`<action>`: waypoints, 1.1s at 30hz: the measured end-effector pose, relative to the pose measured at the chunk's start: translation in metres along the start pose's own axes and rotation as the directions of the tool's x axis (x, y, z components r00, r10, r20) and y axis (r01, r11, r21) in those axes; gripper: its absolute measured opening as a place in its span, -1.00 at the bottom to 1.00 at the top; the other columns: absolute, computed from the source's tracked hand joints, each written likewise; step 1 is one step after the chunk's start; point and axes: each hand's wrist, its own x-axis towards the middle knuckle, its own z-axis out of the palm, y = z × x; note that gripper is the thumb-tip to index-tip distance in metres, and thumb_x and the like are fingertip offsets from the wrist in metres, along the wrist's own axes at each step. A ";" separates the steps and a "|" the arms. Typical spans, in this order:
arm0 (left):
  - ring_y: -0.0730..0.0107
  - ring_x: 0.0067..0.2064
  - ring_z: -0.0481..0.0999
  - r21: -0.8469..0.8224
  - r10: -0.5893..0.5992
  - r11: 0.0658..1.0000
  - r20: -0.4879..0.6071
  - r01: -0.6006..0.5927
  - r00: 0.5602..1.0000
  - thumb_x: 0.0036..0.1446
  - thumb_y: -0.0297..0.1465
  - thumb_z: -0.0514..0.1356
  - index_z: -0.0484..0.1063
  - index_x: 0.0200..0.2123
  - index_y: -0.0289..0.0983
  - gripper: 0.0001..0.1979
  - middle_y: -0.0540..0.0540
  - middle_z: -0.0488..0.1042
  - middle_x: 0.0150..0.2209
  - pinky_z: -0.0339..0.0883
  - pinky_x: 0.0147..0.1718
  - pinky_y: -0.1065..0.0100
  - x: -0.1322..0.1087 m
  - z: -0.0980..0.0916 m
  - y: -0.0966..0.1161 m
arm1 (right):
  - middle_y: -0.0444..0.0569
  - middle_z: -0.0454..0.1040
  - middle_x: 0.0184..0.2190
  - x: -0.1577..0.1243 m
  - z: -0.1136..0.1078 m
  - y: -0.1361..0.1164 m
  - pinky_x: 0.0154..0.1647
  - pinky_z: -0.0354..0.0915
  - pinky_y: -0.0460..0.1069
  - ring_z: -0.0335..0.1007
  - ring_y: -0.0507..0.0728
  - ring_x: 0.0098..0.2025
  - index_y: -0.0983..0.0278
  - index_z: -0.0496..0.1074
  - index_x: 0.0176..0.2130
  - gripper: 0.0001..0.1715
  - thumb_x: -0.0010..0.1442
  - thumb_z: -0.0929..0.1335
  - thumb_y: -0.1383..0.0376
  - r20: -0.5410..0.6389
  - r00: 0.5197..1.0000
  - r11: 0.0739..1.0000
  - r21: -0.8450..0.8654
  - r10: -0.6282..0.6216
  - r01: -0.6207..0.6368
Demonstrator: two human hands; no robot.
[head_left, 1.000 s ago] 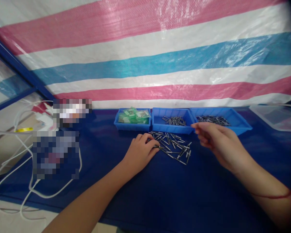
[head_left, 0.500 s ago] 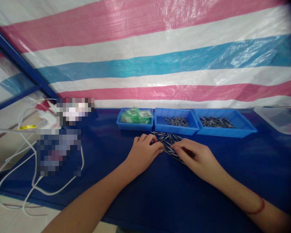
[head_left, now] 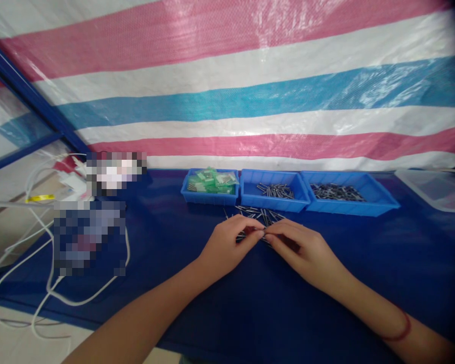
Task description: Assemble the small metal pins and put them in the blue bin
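Note:
My left hand (head_left: 231,245) and my right hand (head_left: 305,247) meet at the fingertips just above the table. Thumb and forefinger of each are pinched together on a small thin metal piece (head_left: 264,230), mostly covered by the fingers. Under and behind them lies a loose pile of thin metal rods (head_left: 267,215), dark and silvery, partly hidden by my hands. Behind the pile, a blue bin (head_left: 275,203) contains similar short rods (head_left: 276,190).
Left of that bin, another blue bin (head_left: 210,198) holds green-tinted packets (head_left: 212,179). To its right, a third bin (head_left: 352,206) holds small dark metal parts (head_left: 337,192). A clear plastic container (head_left: 432,189) stands far right. White cables (head_left: 76,303) loop across the table's left side.
My left hand has moved right and its fingertips now meet those of my right hand. The right hand has shifted slightly left, above the pile. The bins stay put.

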 end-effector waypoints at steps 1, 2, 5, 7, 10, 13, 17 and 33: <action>0.40 -0.25 0.50 -0.039 -0.036 0.999 -0.006 0.035 0.999 0.20 -0.36 0.17 0.47 -0.23 -0.27 -0.87 -0.05 0.54 -0.26 0.30 -0.23 0.39 0.000 0.000 0.001 | 0.00 0.50 -0.32 0.000 0.000 0.000 -0.31 0.35 0.01 0.42 0.11 -0.30 0.22 0.46 -0.28 -0.81 0.26 0.26 0.28 -0.003 1.000 1.000 0.008 0.012 -0.012; 0.41 -0.28 0.49 -0.065 -0.067 0.996 -0.009 0.066 0.998 0.19 -0.36 0.18 0.47 -0.24 -0.27 -0.87 -0.05 0.54 -0.28 0.32 -0.25 0.40 0.000 0.001 0.003 | 0.00 0.50 -0.33 0.000 0.000 0.000 -0.33 0.34 0.01 0.42 0.11 -0.31 0.22 0.46 -0.29 -0.82 0.26 0.27 0.27 -0.009 1.000 1.000 0.018 0.024 -0.024; 0.42 -0.31 0.49 -0.098 -0.112 0.989 -0.016 0.110 0.994 0.17 -0.36 0.19 0.48 -0.29 -0.27 -0.88 -0.03 0.55 -0.31 0.33 -0.27 0.41 -0.001 0.001 0.005 | -0.01 0.50 -0.35 -0.002 0.001 0.000 -0.37 0.33 -0.01 0.41 0.11 -0.33 0.22 0.47 -0.29 -0.83 0.24 0.29 0.24 -0.049 0.996 0.995 0.073 0.077 -0.073; 0.43 -0.31 0.49 -0.108 -0.113 0.988 -0.015 0.111 0.993 0.17 -0.36 0.19 0.48 -0.30 -0.27 -0.89 -0.03 0.55 -0.31 0.33 -0.27 0.42 -0.001 0.001 0.006 | -0.03 0.48 -0.38 -0.003 0.002 -0.001 -0.40 0.32 -0.03 0.40 0.09 -0.36 0.22 0.48 -0.29 -0.83 0.22 0.31 0.21 -0.085 0.987 0.983 0.136 0.135 -0.122; 0.43 -0.31 0.51 -0.113 -0.091 0.989 0.007 0.091 0.996 0.17 -0.36 0.19 0.48 -0.28 -0.28 -0.89 -0.03 0.56 -0.31 0.33 -0.26 0.43 -0.001 0.002 0.007 | -0.07 0.45 -0.43 -0.003 0.003 -0.002 -0.48 0.28 -0.06 0.34 0.05 -0.44 0.23 0.48 -0.30 -0.82 0.19 0.35 0.18 -0.120 0.969 0.952 0.244 0.216 -0.182; 0.41 -0.29 0.52 -0.092 -0.061 0.994 0.024 0.063 0.998 0.18 -0.35 0.19 0.48 -0.20 -0.27 -0.84 -0.04 0.57 -0.30 0.33 -0.24 0.41 -0.002 0.003 0.006 | -0.08 0.43 -0.44 -0.003 0.004 -0.004 -0.49 0.27 -0.07 0.32 0.03 -0.46 0.23 0.48 -0.32 -0.82 0.16 0.37 0.16 -0.122 0.959 0.918 0.341 0.254 -0.200; 0.35 -0.23 0.54 -0.058 -0.018 0.998 0.054 0.021 0.998 0.19 -0.33 0.17 0.50 -0.26 -0.25 -0.85 -0.06 0.58 -0.28 0.32 -0.20 0.37 -0.002 0.004 0.005 | -0.08 0.46 -0.42 -0.003 0.004 -0.007 -0.47 0.30 -0.07 0.34 0.04 -0.43 0.22 0.50 -0.33 -0.81 0.14 0.38 0.15 -0.112 0.954 0.894 0.393 0.278 -0.215; 0.35 -0.18 0.50 -0.051 0.049 0.998 0.036 -0.048 0.998 0.18 -0.37 0.20 0.47 -0.28 -0.27 -0.90 -0.08 0.56 -0.24 0.28 -0.14 0.34 -0.002 0.003 0.006 | -0.02 0.50 -0.34 -0.005 0.001 -0.009 -0.38 0.34 0.00 0.43 0.12 -0.29 0.18 0.51 -0.27 -0.88 0.18 0.37 0.23 -0.147 0.982 0.960 0.270 0.122 -0.079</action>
